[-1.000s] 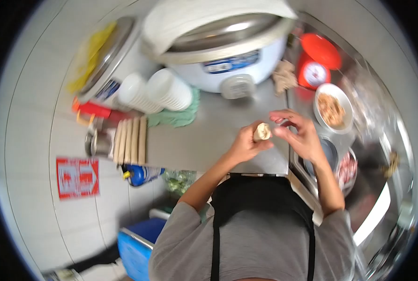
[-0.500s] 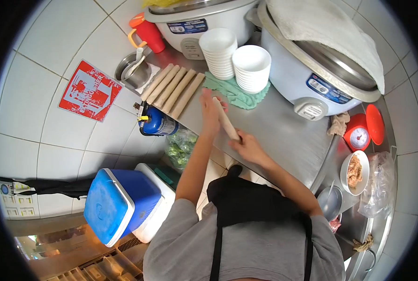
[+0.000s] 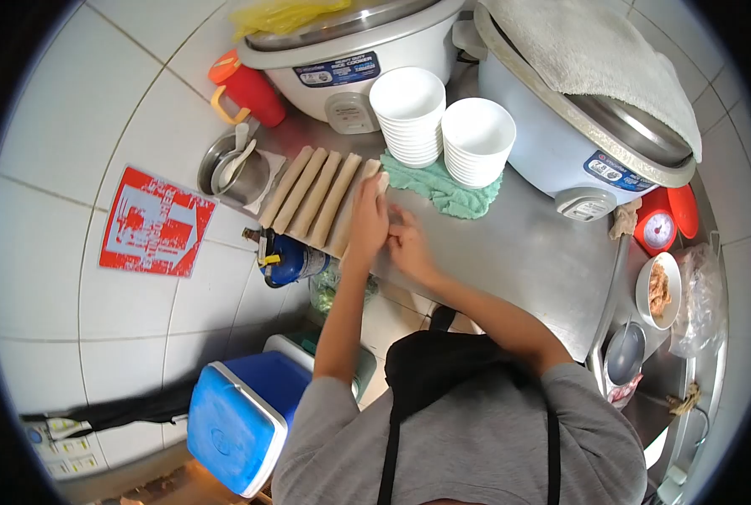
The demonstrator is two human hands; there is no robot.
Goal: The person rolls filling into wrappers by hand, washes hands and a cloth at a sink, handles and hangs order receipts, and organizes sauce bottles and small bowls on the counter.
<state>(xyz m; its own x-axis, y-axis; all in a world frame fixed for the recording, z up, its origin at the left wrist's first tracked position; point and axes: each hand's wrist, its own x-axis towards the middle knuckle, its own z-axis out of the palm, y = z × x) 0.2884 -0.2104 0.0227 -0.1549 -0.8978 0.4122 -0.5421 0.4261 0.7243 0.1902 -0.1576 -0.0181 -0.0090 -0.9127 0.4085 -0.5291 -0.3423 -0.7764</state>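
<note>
Several long beige rolls (image 3: 310, 195) lie side by side in a row on the steel counter. At the row's right end, my left hand (image 3: 370, 220) rests with its fingers closed around another beige roll (image 3: 382, 181); its upper end shows past my fingers, and the rest is hidden. Just to the right, my right hand (image 3: 409, 244) is held low over the counter, fingers partly bent and apart, with nothing visible in them. Whether it touches the roll's lower end is not clear.
White bowls (image 3: 409, 105) stand in two stacks on a green cloth (image 3: 451, 198). Behind are two rice cookers (image 3: 350, 59). A metal pot (image 3: 253, 181) and red jug (image 3: 262, 88) stand left. Rightward are a red scale (image 3: 657, 227) and a bowl of minced filling (image 3: 660, 290).
The roll has moved leftward from between both hands to the row's right end, in my left hand. My right hand has let go of its lower end and shifted left and up.
</note>
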